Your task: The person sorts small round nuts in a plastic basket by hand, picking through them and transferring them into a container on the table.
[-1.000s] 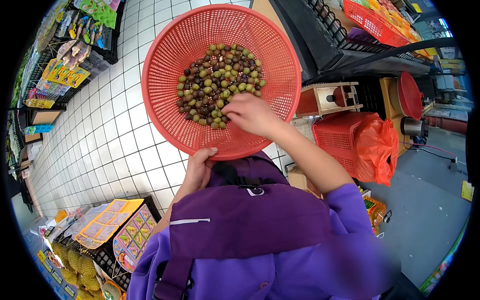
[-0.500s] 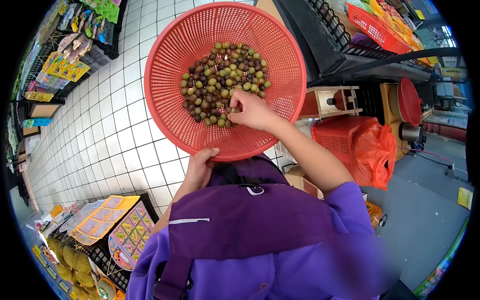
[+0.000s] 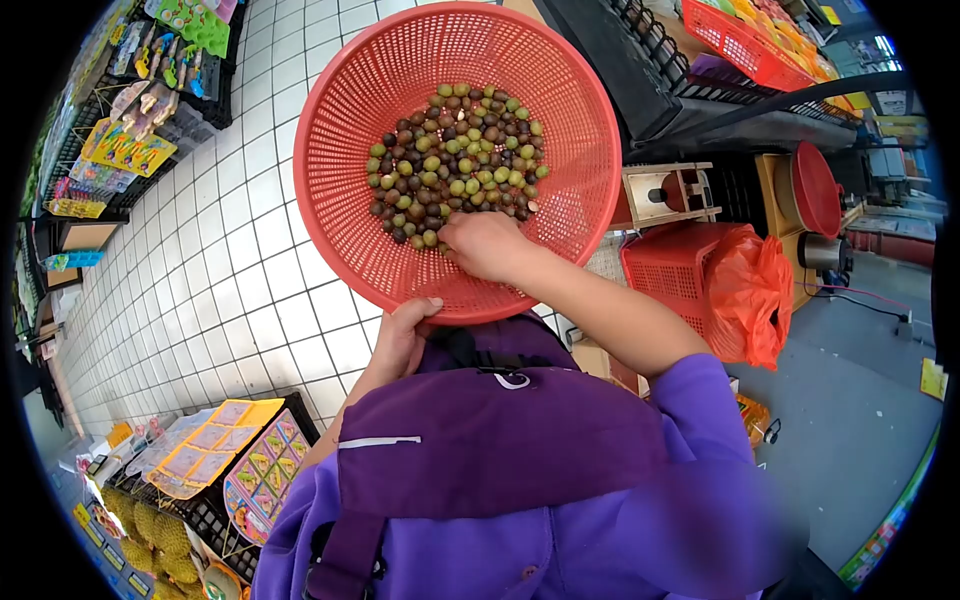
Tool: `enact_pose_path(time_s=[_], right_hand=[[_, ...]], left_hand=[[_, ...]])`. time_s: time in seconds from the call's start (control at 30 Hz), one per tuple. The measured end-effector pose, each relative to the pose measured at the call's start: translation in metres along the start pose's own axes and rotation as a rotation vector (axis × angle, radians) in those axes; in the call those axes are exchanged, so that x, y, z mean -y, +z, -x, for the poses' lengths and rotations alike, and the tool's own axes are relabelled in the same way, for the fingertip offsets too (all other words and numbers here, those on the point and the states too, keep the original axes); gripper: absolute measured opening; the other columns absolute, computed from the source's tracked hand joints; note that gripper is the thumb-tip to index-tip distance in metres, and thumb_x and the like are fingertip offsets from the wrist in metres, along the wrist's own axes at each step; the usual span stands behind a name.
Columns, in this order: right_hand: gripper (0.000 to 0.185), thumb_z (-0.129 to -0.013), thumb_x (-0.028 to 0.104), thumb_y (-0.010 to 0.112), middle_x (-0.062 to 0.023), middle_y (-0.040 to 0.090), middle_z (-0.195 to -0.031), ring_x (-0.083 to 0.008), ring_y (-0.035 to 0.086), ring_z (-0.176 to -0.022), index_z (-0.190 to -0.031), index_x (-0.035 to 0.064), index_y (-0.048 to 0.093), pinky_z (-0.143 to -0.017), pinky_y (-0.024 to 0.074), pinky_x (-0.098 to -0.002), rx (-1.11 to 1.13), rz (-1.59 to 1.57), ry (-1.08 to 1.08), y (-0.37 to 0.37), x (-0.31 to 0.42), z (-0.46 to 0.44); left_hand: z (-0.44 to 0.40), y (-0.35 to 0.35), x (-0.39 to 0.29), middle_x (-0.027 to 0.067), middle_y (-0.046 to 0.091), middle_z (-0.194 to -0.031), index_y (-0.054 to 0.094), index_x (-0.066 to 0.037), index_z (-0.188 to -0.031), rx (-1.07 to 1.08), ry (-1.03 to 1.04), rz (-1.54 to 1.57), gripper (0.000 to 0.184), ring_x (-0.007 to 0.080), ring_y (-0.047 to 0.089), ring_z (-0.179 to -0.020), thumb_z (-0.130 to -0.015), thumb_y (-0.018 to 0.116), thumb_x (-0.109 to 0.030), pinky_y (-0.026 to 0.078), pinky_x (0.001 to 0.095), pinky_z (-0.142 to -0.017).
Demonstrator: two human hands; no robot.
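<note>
A red mesh basket [image 3: 345,150] is in front of me, tilted so that its inside faces me. Small round fruits [image 3: 458,165], some green and some dark brown, are heaped in its bottom; I cannot tell their exact kind. My left hand [image 3: 403,335] grips the near rim, thumb over the edge and fingers underneath. Inside the basket, my right hand [image 3: 485,245] reaches down to the near side of the heap. Its fingers are curled together against the fruits, and the fingertips are hidden, so what lies between them does not show.
White floor tiles [image 3: 235,255] stretch out at left. Racks of packaged goods [image 3: 130,145] line the far left, with durians [image 3: 155,540] at lower left. A red plastic bag [image 3: 750,300] hangs by a red crate [image 3: 670,262] at right. A fruit display [image 3: 755,50] stands at upper right.
My right hand has moved slightly left and down in the basket, from a visible pinch to fingers curled into the heap. The left hand keeps its hold on the rim.
</note>
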State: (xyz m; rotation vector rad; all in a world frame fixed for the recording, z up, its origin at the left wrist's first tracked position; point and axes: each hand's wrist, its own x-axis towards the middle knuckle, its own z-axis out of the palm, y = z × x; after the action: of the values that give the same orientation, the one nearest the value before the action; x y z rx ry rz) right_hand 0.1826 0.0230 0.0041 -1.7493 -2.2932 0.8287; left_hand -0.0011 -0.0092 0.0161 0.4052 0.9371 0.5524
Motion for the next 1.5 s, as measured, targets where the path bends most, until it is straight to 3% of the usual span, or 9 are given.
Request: enact_pose_path(time_s=[0.2, 0.27, 0.37, 0.57, 0.9, 1.03, 1.1, 1.3, 1.5], right_hand=[[0.020, -0.075, 0.021, 0.054, -0.0133, 0.059, -0.084, -0.0299, 0.059, -0.079, -0.086, 0.0055, 0.058, -0.067, 0.0467, -0.0406, 0.131, 0.117, 0.000, 0.002, 0.002, -0.005], [0.020, -0.079, 0.020, 0.055, -0.0110, 0.061, -0.081, -0.0244, 0.061, -0.073, -0.091, 0.0039, 0.058, -0.062, 0.0485, -0.0352, 0.000, -0.155, -0.009, -0.008, -0.006, 0.007], [0.019, -0.085, 0.013, 0.053, -0.0081, 0.062, -0.083, -0.0094, 0.059, -0.066, -0.101, 0.0016, 0.054, -0.056, 0.0476, -0.0212, -0.105, -1.169, 0.197, -0.038, -0.017, 0.048], [0.020, -0.084, 0.013, 0.055, -0.0124, 0.062, -0.089, -0.0113, 0.061, -0.068, -0.101, 0.0011, 0.053, -0.059, 0.0507, -0.0200, -0.621, -1.694, 0.316, -0.019, -0.064, 0.134], [0.017, -0.084, 0.022, 0.056, -0.0044, 0.059, -0.065, -0.0088, 0.055, -0.054, -0.083, 0.0049, 0.053, -0.047, 0.0422, -0.0182, -0.656, -1.704, 0.714, 0.059, -0.104, 0.143], [0.026, -0.078, 0.026, 0.063, -0.0062, 0.058, -0.060, -0.0143, 0.057, -0.055, -0.079, 0.0013, 0.055, -0.049, 0.0444, -0.0239, -0.650, -1.172, 0.798, 0.089, -0.118, 0.129], [0.031, -0.073, 0.028, 0.067, -0.0091, 0.059, -0.062, -0.0228, 0.058, -0.057, -0.081, 0.0003, 0.056, -0.053, 0.0457, -0.0312, -0.704, -0.569, 0.747, 0.096, -0.120, 0.125], [0.054, -0.070, 0.035, 0.067, -0.0120, 0.060, -0.067, -0.0279, 0.060, -0.065, -0.110, 0.0030, 0.051, -0.060, 0.0464, -0.0360, -0.553, -0.335, 0.928, 0.097, -0.129, 0.120], [0.022, -0.081, 0.006, 0.052, -0.0089, 0.059, -0.089, -0.0186, 0.058, -0.078, -0.103, 0.0029, 0.055, -0.070, 0.0444, -0.0269, -1.232, -0.836, 0.477, 0.004, -0.100, 0.092]], left_hand=[[-0.002, -0.009, 0.006, 0.0087, 0.060, -0.090, 0.055, 0.003, -0.095, 0.005, -0.051, 0.007, 0.022, 0.0173, 0.058, -0.085, -0.075, 0.053, -0.006, 0.044, 0.0305, -0.079], [0.000, -0.003, 0.005, 0.0094, 0.060, -0.093, 0.053, 0.004, -0.100, 0.007, -0.032, 0.012, 0.026, 0.0181, 0.058, -0.086, -0.075, 0.053, -0.006, 0.044, 0.0311, -0.080], [0.002, 0.006, 0.000, 0.0110, 0.058, -0.099, 0.048, 0.004, -0.107, 0.001, 0.028, 0.003, 0.034, 0.0198, 0.057, -0.089, -0.075, 0.052, -0.004, 0.045, 0.0323, -0.082], [-0.005, -0.002, 0.002, 0.0141, 0.056, -0.103, 0.043, 0.005, -0.112, -0.028, 0.108, 0.020, 0.039, 0.0236, 0.057, -0.094, -0.074, 0.050, -0.003, 0.046, 0.0350, -0.084], [-0.007, -0.011, -0.003, 0.0174, 0.056, -0.105, 0.045, 0.009, -0.108, 0.003, 0.081, 0.014, 0.035, 0.0257, 0.057, -0.095, -0.077, 0.049, -0.006, 0.045, 0.0378, -0.086], [-0.004, -0.008, -0.006, 0.0169, 0.056, -0.105, 0.046, 0.010, -0.107, -0.012, 0.108, -0.004, 0.034, 0.0249, 0.057, -0.095, -0.077, 0.049, -0.006, 0.044, 0.0370, -0.087], [-0.003, -0.008, -0.006, 0.0168, 0.056, -0.105, 0.046, 0.010, -0.107, -0.009, 0.096, -0.003, 0.034, 0.0246, 0.057, -0.095, -0.077, 0.049, -0.007, 0.044, 0.0367, -0.087], [-0.005, -0.012, -0.002, 0.0158, 0.057, -0.104, 0.047, 0.009, -0.106, -0.007, 0.093, 0.013, 0.033, 0.0237, 0.057, -0.094, -0.077, 0.050, -0.006, 0.045, 0.0356, -0.086], [-0.005, -0.008, 0.000, 0.0176, 0.054, -0.110, 0.039, 0.009, -0.116, -0.041, 0.136, -0.037, 0.046, 0.0249, 0.056, -0.097, -0.075, 0.050, -0.007, 0.045, 0.0352, -0.087]])
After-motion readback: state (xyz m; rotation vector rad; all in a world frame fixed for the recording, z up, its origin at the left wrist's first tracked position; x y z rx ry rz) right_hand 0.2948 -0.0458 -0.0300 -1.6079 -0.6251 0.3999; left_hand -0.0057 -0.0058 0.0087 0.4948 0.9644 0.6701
